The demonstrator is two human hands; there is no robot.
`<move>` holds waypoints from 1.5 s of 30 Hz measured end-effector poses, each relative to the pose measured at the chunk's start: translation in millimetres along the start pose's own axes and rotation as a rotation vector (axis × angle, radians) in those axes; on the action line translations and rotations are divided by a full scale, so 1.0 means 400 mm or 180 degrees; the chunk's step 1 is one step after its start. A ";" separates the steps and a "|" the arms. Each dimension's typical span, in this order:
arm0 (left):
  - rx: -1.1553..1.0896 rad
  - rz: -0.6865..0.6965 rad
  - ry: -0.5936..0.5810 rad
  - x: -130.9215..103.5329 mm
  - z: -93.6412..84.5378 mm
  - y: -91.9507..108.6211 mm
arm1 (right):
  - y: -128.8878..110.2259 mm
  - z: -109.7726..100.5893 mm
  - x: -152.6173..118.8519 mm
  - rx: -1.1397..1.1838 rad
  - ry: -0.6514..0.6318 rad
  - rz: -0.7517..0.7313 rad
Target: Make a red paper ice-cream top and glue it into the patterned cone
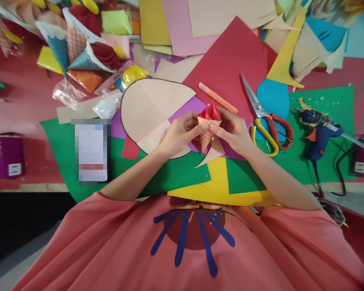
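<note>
Between both hands, point down, is a small paper cone (205, 131) with an orange lattice pattern on pale paper. Folded red paper (210, 112) rises from its mouth. My left hand (182, 131) pinches the cone from the left, thumb on its front. From the other side my right hand (232, 131) grips it, its thumb close to the left one. The fingers behind the cone are partly hidden. Beneath the hands lie a large cream paper shape (148, 109) with a dark outline and a pale pointed scrap (214, 153).
Scissors (259, 111) with red and yellow handles lie right of the hands, beside an orange marker (218, 98). Farther right rests a blue glue gun (317, 139) with its cord. A phone (92, 151) lies at left. Finished-looking cones (79, 44) and coloured sheets (230, 52) fill the back.
</note>
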State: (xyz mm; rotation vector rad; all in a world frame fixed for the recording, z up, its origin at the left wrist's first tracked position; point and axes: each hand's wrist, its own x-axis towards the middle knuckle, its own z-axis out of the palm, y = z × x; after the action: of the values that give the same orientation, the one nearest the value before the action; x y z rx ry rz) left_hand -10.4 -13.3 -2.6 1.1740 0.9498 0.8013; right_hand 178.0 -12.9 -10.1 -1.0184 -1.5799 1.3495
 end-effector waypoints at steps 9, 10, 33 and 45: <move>-0.0185 0.0178 0.0030 0.001 0.006 0.011 | -0.003 0.001 0.009 0.0025 0.0270 -0.0033; -0.0202 0.0179 0.0086 0.002 0.007 0.012 | -0.003 0.001 0.009 0.0043 0.0271 -0.0033; 0.0348 0.0047 0.0181 -0.002 0.007 0.020 | 0.010 0.005 0.012 0.0395 0.0285 0.0023; 0.0715 0.0468 0.0217 -0.010 -0.014 0.005 | -0.017 0.004 0.006 0.0645 0.0475 0.0154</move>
State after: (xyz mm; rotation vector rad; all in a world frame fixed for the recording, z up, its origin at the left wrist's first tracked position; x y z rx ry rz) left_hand -17.2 -14.3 -0.5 1.4318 1.0385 0.8728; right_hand 175.0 -12.0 -3.5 -1.0128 -1.2883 1.4011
